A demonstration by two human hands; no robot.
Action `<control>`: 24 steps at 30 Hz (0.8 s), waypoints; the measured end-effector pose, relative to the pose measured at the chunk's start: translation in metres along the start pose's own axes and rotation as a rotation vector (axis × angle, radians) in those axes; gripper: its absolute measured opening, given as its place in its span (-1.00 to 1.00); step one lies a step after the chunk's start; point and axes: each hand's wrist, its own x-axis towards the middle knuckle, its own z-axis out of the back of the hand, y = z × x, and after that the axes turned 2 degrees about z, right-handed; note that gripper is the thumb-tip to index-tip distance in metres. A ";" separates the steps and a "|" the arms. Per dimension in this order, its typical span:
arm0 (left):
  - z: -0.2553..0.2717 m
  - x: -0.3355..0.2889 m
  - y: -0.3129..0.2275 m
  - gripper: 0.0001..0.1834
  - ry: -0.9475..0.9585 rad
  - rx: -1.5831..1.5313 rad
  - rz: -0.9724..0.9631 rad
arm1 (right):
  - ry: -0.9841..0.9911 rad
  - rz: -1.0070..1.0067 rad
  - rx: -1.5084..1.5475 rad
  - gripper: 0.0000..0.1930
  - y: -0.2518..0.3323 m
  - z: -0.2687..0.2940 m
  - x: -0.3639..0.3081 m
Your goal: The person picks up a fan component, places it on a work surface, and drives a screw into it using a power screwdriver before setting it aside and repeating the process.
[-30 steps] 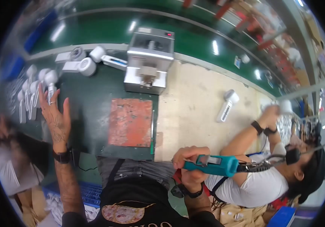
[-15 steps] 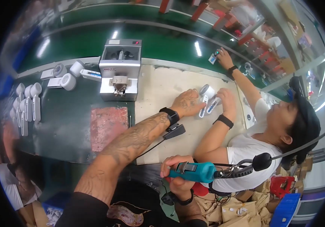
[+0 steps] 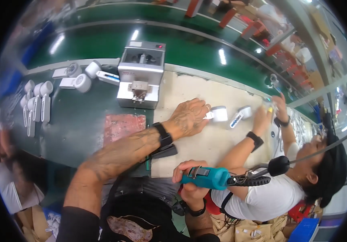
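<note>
My left hand (image 3: 189,117) is closed on the handle of a white round-headed handheld device (image 3: 220,114), held over the cream board; the fingers cover most of the handle. A second device of the same kind (image 3: 240,116) lies on the board to its right. Lower down, my right hand (image 3: 191,181) wraps round a teal electric screwdriver (image 3: 209,178), which hangs from a cable at its right end. The screwdriver's tip is hidden behind my hand. Beyond my left forearm stands a grey metal screw feeder (image 3: 141,74).
Several more white devices (image 3: 82,82) lie on the green table left of the feeder, others stacked farther left. A worn red mat (image 3: 123,127) lies by my forearm. On the right, a co-worker's hands (image 3: 264,119) work close to the board. A green conveyor (image 3: 189,46) runs behind.
My left hand has drawn a white device leftward, away from the other one. The co-worker's far hand has come back from the conveyor toward their other hand. My right hand still holds the screwdriver.
</note>
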 end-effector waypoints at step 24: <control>0.141 -0.178 0.029 -0.46 -0.097 0.089 0.138 | 0.144 0.376 -0.306 -0.55 -0.063 -0.119 0.195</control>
